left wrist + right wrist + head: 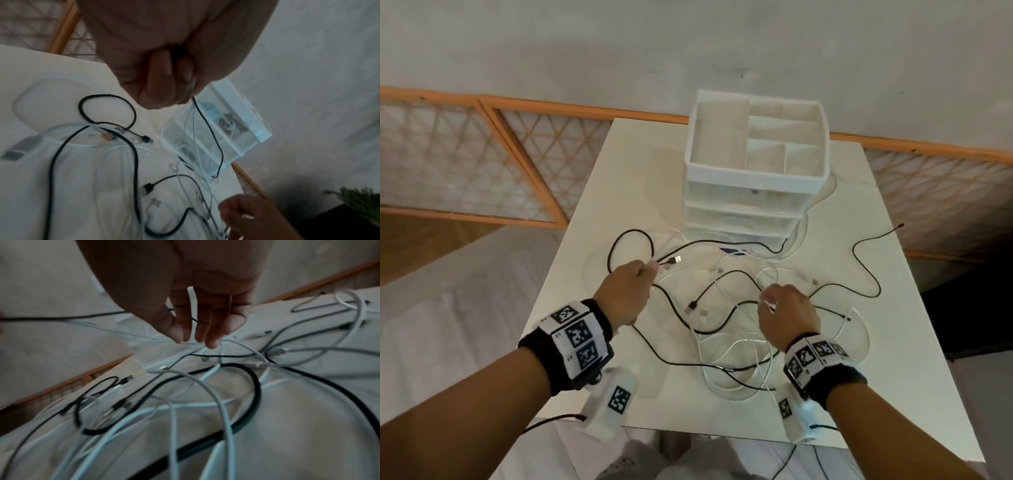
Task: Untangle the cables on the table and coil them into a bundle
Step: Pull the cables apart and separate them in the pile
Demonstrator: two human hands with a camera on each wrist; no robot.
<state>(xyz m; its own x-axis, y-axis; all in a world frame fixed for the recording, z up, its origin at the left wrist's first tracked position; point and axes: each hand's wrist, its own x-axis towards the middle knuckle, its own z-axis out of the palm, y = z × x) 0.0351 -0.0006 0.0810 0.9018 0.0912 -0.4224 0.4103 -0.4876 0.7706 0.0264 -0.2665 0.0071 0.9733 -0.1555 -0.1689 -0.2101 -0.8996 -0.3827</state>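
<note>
Left hand (pixel 627 292), fingers curled, pinches a thin black USB cable (pixel 671 261) and white strands; the plug points right and far. Black loop (pixel 630 253) lies far-left of the hand, near the white square table's (pixel 585 219) left edge. Tangle of black and white cables (pixel 726 329) sprawls mid-table, long axis left to right. Right hand (pixel 787 317), fingers straight and pointing down, touches a white cable (pixel 242 347); any grip cannot be told. White plastic drawer organiser (pixel 756 178) stands at the far edge. One black end (pixel 900 225) overhangs the right edge.
</note>
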